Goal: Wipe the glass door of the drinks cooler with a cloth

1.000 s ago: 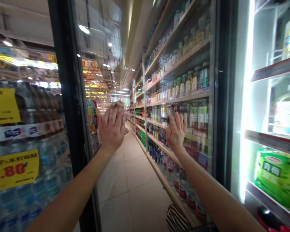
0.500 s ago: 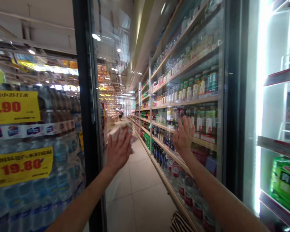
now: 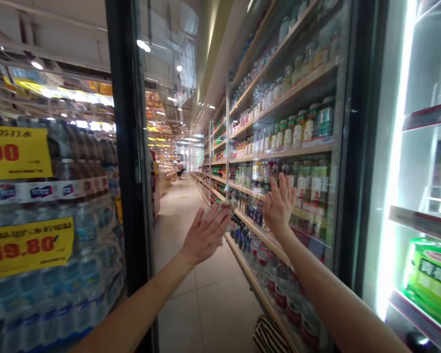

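Note:
A glass door [image 3: 176, 117] with a dark frame stands in front of me, and shelves of bottles show in it. My left hand [image 3: 206, 234] presses a pale, crumpled cloth [image 3: 226, 208] flat to the glass, its fingers stretched over the cloth, which pokes out past the fingertips. To the right, my right hand [image 3: 279, 203] rests on the glass with its fingers spread and nothing in it.
Wrapped packs of water bottles [image 3: 51, 289] with yellow price signs [image 3: 29, 247] stand at the left. At the right is a lit cooler with shelves [image 3: 422, 225] and a green package [image 3: 431, 279]. Striped fabric [image 3: 270, 336] shows at the bottom.
My left hand has moved to the right with the cloth, closer to my right hand. My right hand has stayed nearly in place. The view has shifted slightly.

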